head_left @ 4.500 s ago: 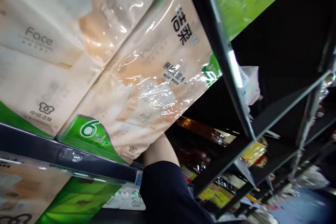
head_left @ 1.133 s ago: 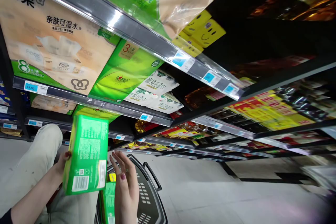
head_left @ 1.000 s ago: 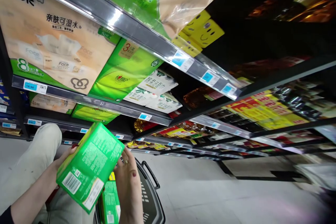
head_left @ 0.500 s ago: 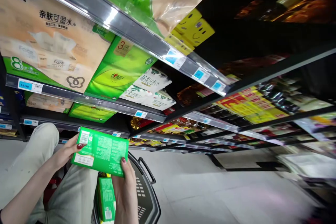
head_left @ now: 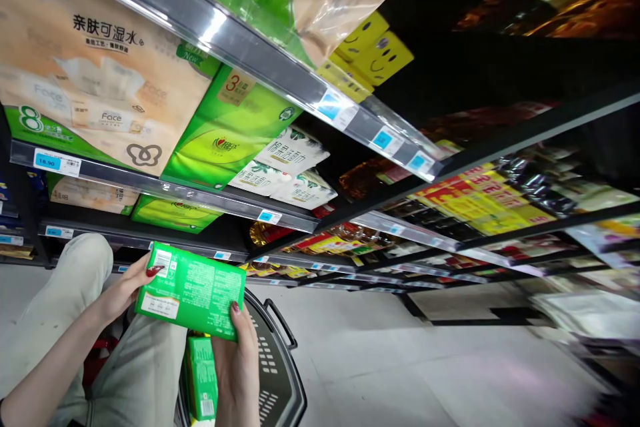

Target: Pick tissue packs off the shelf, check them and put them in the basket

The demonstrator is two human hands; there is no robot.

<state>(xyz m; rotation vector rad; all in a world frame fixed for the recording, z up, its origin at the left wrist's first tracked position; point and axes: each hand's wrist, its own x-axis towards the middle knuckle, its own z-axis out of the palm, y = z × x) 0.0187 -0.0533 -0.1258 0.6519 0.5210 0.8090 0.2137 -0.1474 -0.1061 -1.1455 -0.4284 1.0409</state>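
I hold a green tissue pack (head_left: 193, 290) flat between both hands, its printed back and barcode facing me. My left hand (head_left: 123, 290) grips its left end with red-nailed fingers curled over the top edge. My right hand (head_left: 240, 347) supports the right end from below, thumb on the pack's edge. Just under the pack a dark shopping basket (head_left: 277, 373) sits on the floor with another green pack (head_left: 203, 377) standing in it. My knees in light trousers (head_left: 75, 300) frame the left side.
Shelves of tissue packs rise on the left: beige packs (head_left: 95, 87), green packs (head_left: 230, 133), white packs (head_left: 295, 170). Shelf rails carry blue price tags (head_left: 330, 107). Darker shelves with yellow and red packets (head_left: 480, 203) run to the right. Grey floor (head_left: 410, 360) stretches ahead.
The green pack has turned from upright in my left hand to lying flat, and my right hand has closed onto its right end. The view has tilted slightly.
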